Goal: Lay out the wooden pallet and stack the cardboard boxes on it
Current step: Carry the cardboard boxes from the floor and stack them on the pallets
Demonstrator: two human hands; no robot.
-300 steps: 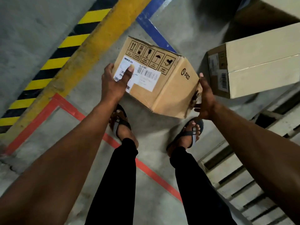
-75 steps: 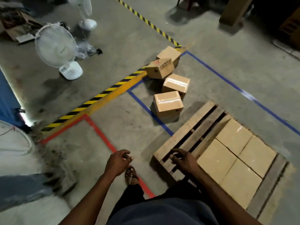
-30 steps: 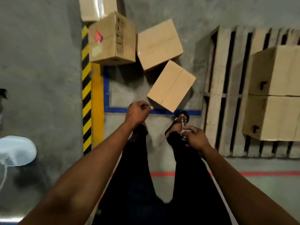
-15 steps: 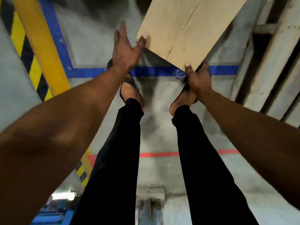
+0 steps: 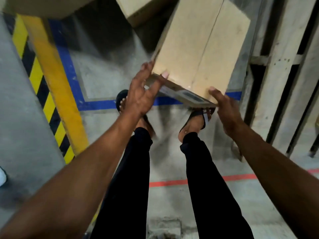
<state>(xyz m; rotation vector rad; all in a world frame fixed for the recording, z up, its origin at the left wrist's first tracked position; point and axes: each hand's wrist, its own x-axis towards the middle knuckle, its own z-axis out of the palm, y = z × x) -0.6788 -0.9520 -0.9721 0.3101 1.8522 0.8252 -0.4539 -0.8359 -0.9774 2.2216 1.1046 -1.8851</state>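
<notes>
A taped cardboard box (image 5: 202, 47) is tilted up off the floor in front of my feet, its near side with a label facing me. My left hand (image 5: 143, 94) grips its near left corner, thumb on the top face. My right hand (image 5: 224, 107) holds the near right corner from below. The wooden pallet (image 5: 283, 69) lies on the floor to the right, its pale slats running away from me. The boxes stacked on it are out of view.
Two more cardboard boxes (image 5: 138, 9) sit at the top edge behind the held one. A blue tape line (image 5: 96, 102) and a yellow-and-black striped strip (image 5: 50, 80) cross the concrete at left. A red tape line (image 5: 169, 182) runs behind my feet.
Both hands have closed on the box's near corners and tipped it up from the floor; half a second ago they were only touching its edges.
</notes>
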